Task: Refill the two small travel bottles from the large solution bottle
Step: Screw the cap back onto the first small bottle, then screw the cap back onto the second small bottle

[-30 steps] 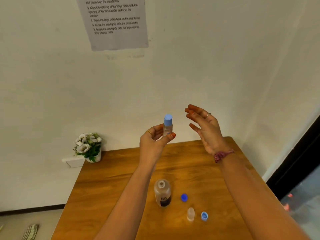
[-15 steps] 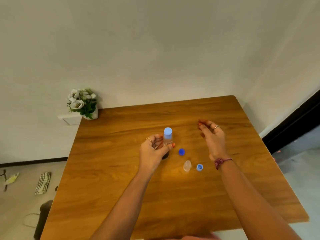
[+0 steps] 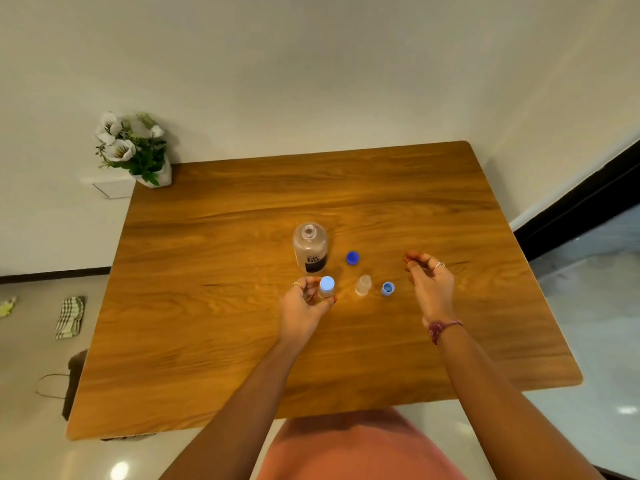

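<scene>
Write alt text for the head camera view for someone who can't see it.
A person's left hand grips a capped small travel bottle over a wooden table, the right hand empty. Nearby stand the open large bottle, an uncapped travel bottle and two loose blue caps.

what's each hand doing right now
Left hand: holding the capped travel bottle.
Right hand: holding nothing, fingers loosely curled above the table.

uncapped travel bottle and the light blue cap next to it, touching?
Apart. The head view shows bare wood between the uncapped travel bottle and the light blue cap lying to its right on the table.
</scene>
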Tool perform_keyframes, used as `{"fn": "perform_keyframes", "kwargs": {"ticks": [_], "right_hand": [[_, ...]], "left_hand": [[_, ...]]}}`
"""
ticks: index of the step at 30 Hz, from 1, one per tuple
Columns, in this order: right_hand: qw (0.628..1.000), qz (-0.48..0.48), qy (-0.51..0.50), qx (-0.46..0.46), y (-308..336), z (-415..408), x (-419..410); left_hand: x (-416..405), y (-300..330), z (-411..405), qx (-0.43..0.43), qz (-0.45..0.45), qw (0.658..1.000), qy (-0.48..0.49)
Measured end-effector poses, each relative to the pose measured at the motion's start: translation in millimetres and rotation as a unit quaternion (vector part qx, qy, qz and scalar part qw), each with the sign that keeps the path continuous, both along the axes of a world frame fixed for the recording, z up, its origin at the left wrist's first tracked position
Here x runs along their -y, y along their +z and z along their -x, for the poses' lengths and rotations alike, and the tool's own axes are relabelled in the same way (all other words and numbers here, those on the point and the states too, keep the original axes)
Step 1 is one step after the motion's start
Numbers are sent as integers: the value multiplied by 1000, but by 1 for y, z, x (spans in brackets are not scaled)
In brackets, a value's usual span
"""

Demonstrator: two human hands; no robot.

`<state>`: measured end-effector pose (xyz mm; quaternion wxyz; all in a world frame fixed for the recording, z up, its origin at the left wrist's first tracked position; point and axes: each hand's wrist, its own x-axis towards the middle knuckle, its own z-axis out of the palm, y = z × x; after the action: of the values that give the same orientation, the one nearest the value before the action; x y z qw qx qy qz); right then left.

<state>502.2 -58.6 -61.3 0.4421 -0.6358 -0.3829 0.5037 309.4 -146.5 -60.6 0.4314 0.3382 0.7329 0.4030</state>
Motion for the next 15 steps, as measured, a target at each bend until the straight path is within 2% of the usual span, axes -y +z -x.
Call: {"fn": "perform_keyframes", "kwargs": {"ticks": [6,15], "right_hand": [[999,32,3,20,-20,-10,14],[998,64,4,23,-33,-10,20]], "left_hand": [[-3,-28,-4,-45,57,997,9],[-10,-41,-3,-71,64,995,6]]}}
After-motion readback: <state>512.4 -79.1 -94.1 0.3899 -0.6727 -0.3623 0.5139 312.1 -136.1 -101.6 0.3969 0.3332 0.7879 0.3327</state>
